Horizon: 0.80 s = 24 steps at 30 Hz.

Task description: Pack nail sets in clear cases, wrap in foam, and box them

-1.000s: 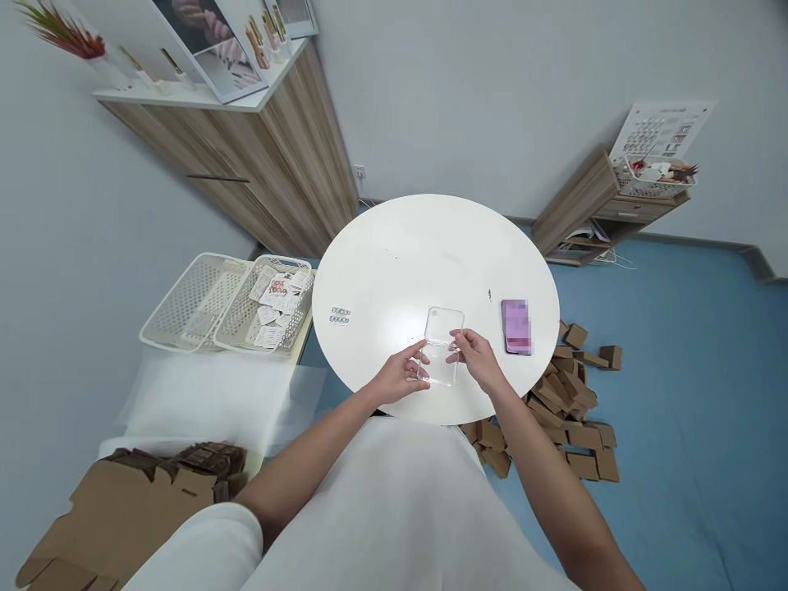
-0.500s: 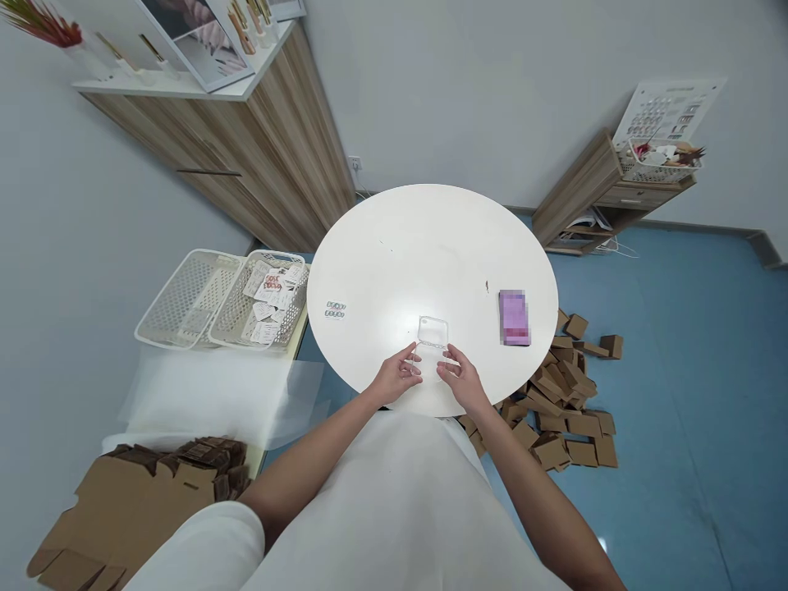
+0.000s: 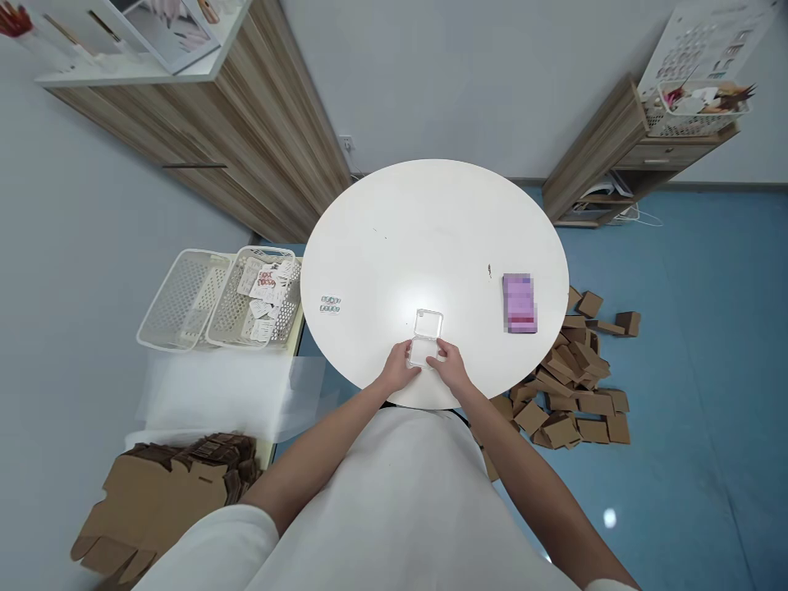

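Note:
A clear plastic hinged box (image 3: 423, 351) lies near the front edge of the white oval table (image 3: 431, 226), its lid folded back away from me. My left hand (image 3: 399, 368) grips the left side of the box's base. On the opposite side, my right hand (image 3: 451, 366) has its thumb and fingers on the base. Nothing that I can make out lies inside the box. A small sheet of patterned nail tips (image 3: 330, 304) rests at the table's left. Toward the right lies a purple pack (image 3: 519, 304), its face blurred out.
White baskets (image 3: 185, 300) stand left of the table, one holding cards (image 3: 266, 283). Flattened cardboard (image 3: 157, 501) is stacked at the lower left. Many small brown boxes (image 3: 570, 369) lie on the floor at the right. Wooden cabinets (image 3: 289, 139) line the wall.
My hands have closed in on the sides of the clear box, and its base now appears lower on the table. The whole view has shifted slightly.

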Available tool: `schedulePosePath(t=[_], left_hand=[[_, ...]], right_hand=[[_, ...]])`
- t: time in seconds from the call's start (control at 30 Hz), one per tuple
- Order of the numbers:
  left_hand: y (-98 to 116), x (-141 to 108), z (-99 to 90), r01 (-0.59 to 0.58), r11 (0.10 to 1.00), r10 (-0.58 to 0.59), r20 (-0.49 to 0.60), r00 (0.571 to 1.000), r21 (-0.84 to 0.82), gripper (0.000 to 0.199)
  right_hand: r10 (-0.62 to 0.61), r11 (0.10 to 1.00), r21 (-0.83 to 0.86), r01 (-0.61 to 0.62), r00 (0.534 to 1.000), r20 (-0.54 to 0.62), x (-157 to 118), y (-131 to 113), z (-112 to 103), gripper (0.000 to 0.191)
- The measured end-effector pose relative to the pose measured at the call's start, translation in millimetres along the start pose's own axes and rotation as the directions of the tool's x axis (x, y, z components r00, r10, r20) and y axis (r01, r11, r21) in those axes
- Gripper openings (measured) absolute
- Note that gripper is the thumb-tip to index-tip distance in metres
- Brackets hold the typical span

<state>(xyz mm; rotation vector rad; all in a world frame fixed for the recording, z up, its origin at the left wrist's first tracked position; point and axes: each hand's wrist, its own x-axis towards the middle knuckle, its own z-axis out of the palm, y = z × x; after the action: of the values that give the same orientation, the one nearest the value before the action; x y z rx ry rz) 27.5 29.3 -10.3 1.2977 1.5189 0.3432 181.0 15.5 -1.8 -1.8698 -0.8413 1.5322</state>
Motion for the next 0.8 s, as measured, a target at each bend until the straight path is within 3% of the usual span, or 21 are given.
schedulePosePath(t=[0.17, 0.37, 0.57, 0.8], left_hand=[[0.2, -9.7, 2.9, 0.080, 0.997, -0.080, 0.010, 0.997, 0.002, 0.069], [8.5, -8.0, 4.8, 0.077, 0.993, -0.073, 0.039, 0.997, -0.094, 0.056], [14.6, 3.6, 4.8, 0.079, 0.990, -0.075, 0.034, 0.997, -0.113, 0.063], [4.9, -1.9, 3.2, 0.107, 0.987, -0.101, 0.059, 0.993, -0.117, 0.072]], right_hand=[[0.033, 0.998, -0.058, -0.035, 0.999, -0.033, -9.0, 4.7, -3.3, 0.072], [-0.026, 0.998, -0.059, 0.026, 1.000, -0.011, -4.5, 5.5, -3.3, 0.057], [-0.035, 0.992, -0.120, 0.034, 0.999, -0.008, 7.3, -1.6, -3.1, 0.060], [-0.050, 0.987, -0.153, 0.046, 0.999, -0.020, 4.5, 5.3, -2.0, 0.062]])
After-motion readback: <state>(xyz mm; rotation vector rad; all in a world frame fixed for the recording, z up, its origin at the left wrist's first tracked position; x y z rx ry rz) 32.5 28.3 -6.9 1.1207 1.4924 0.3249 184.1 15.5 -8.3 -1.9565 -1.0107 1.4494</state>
